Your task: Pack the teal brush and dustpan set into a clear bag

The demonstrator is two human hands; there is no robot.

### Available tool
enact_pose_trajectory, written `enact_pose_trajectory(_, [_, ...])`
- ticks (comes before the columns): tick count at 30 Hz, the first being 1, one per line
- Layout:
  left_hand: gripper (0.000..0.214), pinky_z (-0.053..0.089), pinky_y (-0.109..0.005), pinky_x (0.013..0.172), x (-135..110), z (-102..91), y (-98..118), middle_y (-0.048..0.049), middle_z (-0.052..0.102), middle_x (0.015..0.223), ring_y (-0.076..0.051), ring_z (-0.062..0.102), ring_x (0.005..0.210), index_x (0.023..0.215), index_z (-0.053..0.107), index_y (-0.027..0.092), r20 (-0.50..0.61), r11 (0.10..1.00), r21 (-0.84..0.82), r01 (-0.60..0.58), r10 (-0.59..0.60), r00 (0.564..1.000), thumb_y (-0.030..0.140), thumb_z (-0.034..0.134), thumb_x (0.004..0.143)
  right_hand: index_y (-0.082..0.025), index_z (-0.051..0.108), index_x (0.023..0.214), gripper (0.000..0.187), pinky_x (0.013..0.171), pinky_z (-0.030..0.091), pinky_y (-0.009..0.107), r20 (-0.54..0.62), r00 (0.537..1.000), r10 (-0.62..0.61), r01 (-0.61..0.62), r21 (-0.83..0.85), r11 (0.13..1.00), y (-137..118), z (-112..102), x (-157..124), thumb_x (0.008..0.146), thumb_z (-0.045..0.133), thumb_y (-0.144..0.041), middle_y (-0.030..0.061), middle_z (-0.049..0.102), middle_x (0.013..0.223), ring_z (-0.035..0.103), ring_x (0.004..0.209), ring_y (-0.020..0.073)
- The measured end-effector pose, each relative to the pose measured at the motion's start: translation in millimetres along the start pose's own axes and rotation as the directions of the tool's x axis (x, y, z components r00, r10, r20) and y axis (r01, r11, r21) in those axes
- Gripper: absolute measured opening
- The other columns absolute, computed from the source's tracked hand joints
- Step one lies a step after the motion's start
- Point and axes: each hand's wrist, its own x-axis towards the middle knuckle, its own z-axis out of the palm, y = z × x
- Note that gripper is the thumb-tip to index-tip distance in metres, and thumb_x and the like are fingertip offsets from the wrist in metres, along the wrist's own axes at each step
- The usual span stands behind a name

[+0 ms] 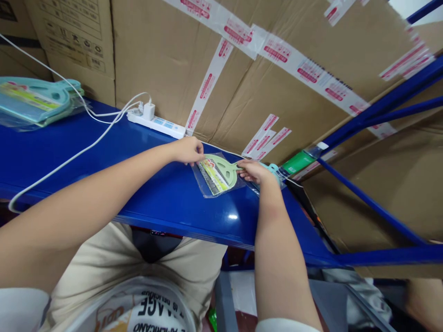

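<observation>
Right hand (254, 171) pinches the bag (216, 177) near the shelf's (166, 198) back edge; left fingers (195, 157) grip its top: better kept flat.

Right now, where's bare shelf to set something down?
Free: the blue shelf between the white cable and the bagged green item, along the front edge. Also bare between the stack of bagged items and the power strip. Crowded: where the left hand and right hand hold the bag.
</observation>
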Motion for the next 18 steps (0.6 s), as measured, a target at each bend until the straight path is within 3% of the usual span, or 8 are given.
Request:
enact_pose_trajectory(2, [0.014, 0.058, -0.029, 0.066, -1.3, 5.9, 6.1, -0.004, 0.075, 0.071, -0.016, 0.071, 0.061, 0.085, 0.071, 0.017, 0.14, 0.993, -0.101, 0.06, -0.046, 0.989, 0.022, 0.058, 0.09, -0.018, 0.059, 0.088, 0.022, 0.034, 0.031, 0.011, 0.001, 1.0, 0.012, -0.012, 0.028, 1.0, -2.7, 2.1, -3.9, 0.1, 0.047, -0.004, -0.0036, 0.057, 0.049, 0.044, 0.035, 0.006])
enact_pose_trajectory(4, [0.013, 0.058, -0.026, 0.061, -1.0, 10.0, 7.4, -0.0015, 0.073, 0.066, -0.013, 0.069, 0.055, 0.084, 0.068, 0.018, 0.172, 0.985, -0.136, 0.104, -0.08, 0.982, 0.018, 0.057, 0.09, -0.018, 0.058, 0.086, 0.027, 0.035, 0.033, 0.011, 0.005, 1.0, 0.005, -0.005, 0.071, 0.997, -5.2, 3.4, -7.2, 0.101, 0.043, -0.002, -0.0047, 0.053, 0.047, 0.042, 0.034, 0.0055])
enact_pose_trajectory(9, [0.011, 0.059, -0.027, 0.059, 3.1, 7.4, 2.0, -0.005, 0.074, 0.071, -0.015, 0.07, 0.055, 0.1, 0.065, 0.015, 0.057, 0.941, -0.268, 0.208, -0.2, 0.978, 0.018, 0.055, 0.096, -0.018, 0.055, 0.083, 0.03, 0.036, 0.033, 0.01, -0.017, 0.999, -0.046, 0.049, 0.193, 0.98, -10.3, 3.5, -12.7, 0.102, 0.041, -0.001, -0.0059, 0.051, 0.049, 0.039, 0.035, 0.004])
enact_pose_trajectory(14, [0.031, 0.06, -0.031, 0.063, 5.9, 3.2, 1.3, -0.012, 0.078, 0.096, -0.019, 0.077, 0.07, 0.13, 0.048, 0.019, -0.072, 0.882, -0.44, 0.169, -0.222, 0.972, 0.026, 0.055, 0.101, -0.018, 0.059, 0.086, 0.028, 0.037, 0.036, 0.008, -0.021, 0.99, -0.141, 0.141, 0.279, 0.95, -12.8, 2.8, -14.1, 0.104, 0.041, -0.004, -0.0047, 0.056, 0.056, 0.041, 0.037, 0.0029])
enact_pose_trajectory(18, [0.039, 0.054, -0.028, 0.058, 7.8, 2.1, 2.7, -0.0104, 0.076, 0.1, -0.018, 0.076, 0.072, 0.133, 0.041, 0.021, -0.17, 0.873, -0.444, 0.204, -0.306, 0.937, 0.031, 0.059, 0.1, -0.019, 0.059, 0.087, 0.026, 0.039, 0.042, 0.009, -0.01, 0.984, -0.181, 0.172, 0.365, 0.915, -13.6, 3.7, -12.2, 0.101, 0.045, -0.004, -0.0044, 0.057, 0.056, 0.045, 0.039, 0.0045])
